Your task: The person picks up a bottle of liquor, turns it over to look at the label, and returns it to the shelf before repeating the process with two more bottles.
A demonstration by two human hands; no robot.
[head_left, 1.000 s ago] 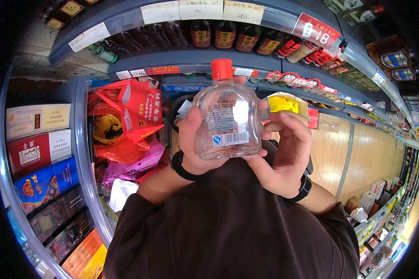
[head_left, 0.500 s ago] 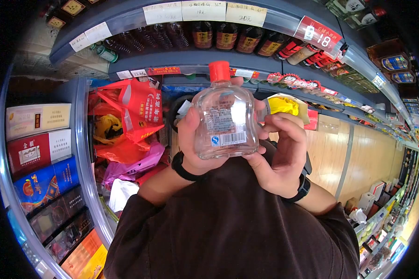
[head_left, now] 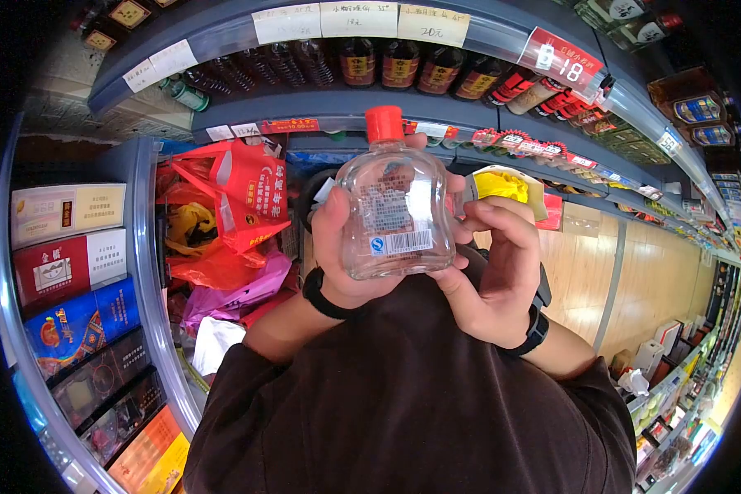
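A clear glass bottle (head_left: 399, 214) with a red cap (head_left: 384, 124) is held upright in front of my chest. Printed text and a barcode label show on the side facing me. My left hand (head_left: 337, 247) is closed around its left side, thumb along the edge, with fingers passing behind and tips showing at the far right side. My right hand (head_left: 502, 272) touches the lower right side and bottom corner, its thumb near the base and its bent fingers against the edge. Each wrist wears a black band.
Ahead, shelves hold dark bottles (head_left: 399, 64) under price tags (head_left: 359, 20). Left of me are a red plastic bag (head_left: 243, 189), a purple bag (head_left: 239, 292) and a case of boxed goods (head_left: 66, 263). Behind my right hand sits a carton with yellow lining (head_left: 502, 186). Wooden flooring (head_left: 580, 280) lies to the right.
The bottle has shifted very slightly left and tilted a little in my hands. My grip looks the same, and the surroundings have not moved.
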